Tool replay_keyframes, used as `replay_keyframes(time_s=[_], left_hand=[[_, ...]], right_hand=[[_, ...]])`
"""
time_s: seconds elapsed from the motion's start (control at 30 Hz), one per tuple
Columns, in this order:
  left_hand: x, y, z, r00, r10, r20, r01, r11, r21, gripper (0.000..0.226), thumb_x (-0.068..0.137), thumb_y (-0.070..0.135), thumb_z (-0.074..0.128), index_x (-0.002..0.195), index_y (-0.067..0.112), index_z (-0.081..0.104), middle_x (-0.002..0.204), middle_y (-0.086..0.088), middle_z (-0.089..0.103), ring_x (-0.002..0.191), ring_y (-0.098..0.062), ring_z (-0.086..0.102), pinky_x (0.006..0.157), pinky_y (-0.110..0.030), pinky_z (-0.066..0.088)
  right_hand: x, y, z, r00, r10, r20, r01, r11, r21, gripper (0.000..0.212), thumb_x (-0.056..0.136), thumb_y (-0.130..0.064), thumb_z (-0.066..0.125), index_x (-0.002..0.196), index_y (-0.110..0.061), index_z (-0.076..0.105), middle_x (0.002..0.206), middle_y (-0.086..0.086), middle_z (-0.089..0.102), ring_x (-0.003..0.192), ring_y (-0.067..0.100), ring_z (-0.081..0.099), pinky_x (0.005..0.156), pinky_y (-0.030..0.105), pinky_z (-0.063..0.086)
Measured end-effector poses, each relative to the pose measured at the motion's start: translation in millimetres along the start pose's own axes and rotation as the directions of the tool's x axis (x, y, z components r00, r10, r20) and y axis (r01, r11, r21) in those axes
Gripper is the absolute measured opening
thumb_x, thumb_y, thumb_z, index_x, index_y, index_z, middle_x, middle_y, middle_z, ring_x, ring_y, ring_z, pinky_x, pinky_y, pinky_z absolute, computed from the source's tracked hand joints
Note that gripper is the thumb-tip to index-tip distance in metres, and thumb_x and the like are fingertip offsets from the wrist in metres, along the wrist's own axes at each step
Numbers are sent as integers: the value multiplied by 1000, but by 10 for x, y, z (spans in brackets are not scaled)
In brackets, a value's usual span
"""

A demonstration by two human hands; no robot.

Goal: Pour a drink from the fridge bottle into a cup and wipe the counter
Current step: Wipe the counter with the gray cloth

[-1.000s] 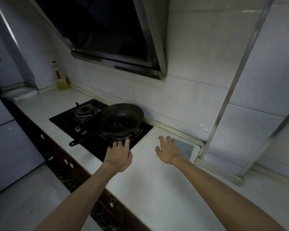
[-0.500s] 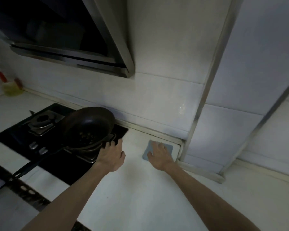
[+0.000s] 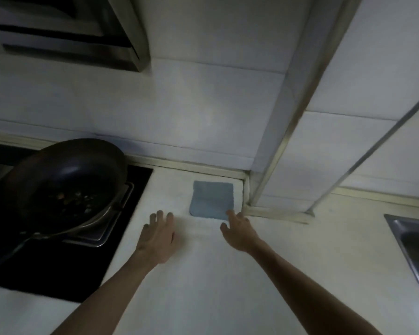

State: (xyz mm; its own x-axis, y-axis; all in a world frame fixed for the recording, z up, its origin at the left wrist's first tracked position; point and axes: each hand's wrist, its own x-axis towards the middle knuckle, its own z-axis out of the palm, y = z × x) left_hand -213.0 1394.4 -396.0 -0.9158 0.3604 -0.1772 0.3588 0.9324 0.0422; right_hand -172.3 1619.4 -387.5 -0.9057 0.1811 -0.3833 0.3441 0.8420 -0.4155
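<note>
A folded blue-grey cloth (image 3: 212, 199) lies flat on the white counter (image 3: 203, 286), close to the back wall and a tiled corner column. My right hand (image 3: 240, 232) reaches to the cloth's near right corner, with the tip of the forefinger at its edge; the other fingers look loosely bent. My left hand (image 3: 159, 235) hovers low over the counter left of the cloth, fingers straight and spread, holding nothing. No bottle or cup shows.
A dark wok (image 3: 63, 182) with food scraps sits on the black gas hob (image 3: 65, 267) at the left, handle pointing toward me. A range hood (image 3: 70, 27) hangs above. A steel sink (image 3: 414, 243) is at the right edge.
The view has swung right and down, bringing the sink into sight. My right hand has drawn back from on top of the cloth to its near right corner. My left hand stays open beside it.
</note>
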Motion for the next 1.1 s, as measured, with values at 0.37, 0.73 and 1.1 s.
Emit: replay_keyframes(time_s=[0.37,0.73,1.1], left_hand=[[83,-641,819,990,141,2,-140,978,-153,68,90,31,24,153,10,15,162,-8,4,149,-26,-2,118,-42,-3],[104,-812,1168,987,153,-53,-158,980,-123,66,94,37,17,154,12,8,162,-6,-2,149,-22,-6,121,-45,3],[125,-826,1180,988,147,-46,-152,980,-128,67,94,40,22,154,13,10,162,-5,2,150,-20,-5,121,-46,8]], right_hand=[[147,-131,487,963,196,-187,-141,953,268,39,96,-23,50,133,-13,41,129,17,51,117,33,50,98,43,46],[703,-147,457,934,-56,-352,73,997,36,40,93,-6,53,133,-10,51,139,15,52,125,33,49,97,43,50],[1613,-212,622,947,62,-315,-93,992,-85,75,97,-49,39,154,-10,8,162,15,6,149,31,1,120,50,5]])
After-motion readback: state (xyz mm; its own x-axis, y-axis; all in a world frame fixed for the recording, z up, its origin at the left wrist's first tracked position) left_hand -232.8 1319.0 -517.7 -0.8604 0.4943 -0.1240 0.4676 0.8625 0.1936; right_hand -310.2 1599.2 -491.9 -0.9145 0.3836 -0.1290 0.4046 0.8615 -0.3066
